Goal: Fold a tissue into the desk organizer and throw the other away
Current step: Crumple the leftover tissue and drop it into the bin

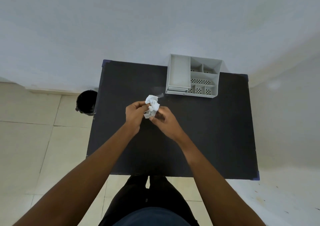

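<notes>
Both hands at table centre: left hand (134,112) and right hand (163,120) pinch one crumpled tissue (152,107) between them. Desk organizer (193,76) at 1 o'clock, bin (86,103) at 9 o'clock. Step unclear: crumpling or opening. Next, probably a drop in bin.

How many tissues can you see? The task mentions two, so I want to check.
1: a crumpled white tissue held above the black table between both hands. A second may be hidden in the hands or the organizer; none shows.
</notes>
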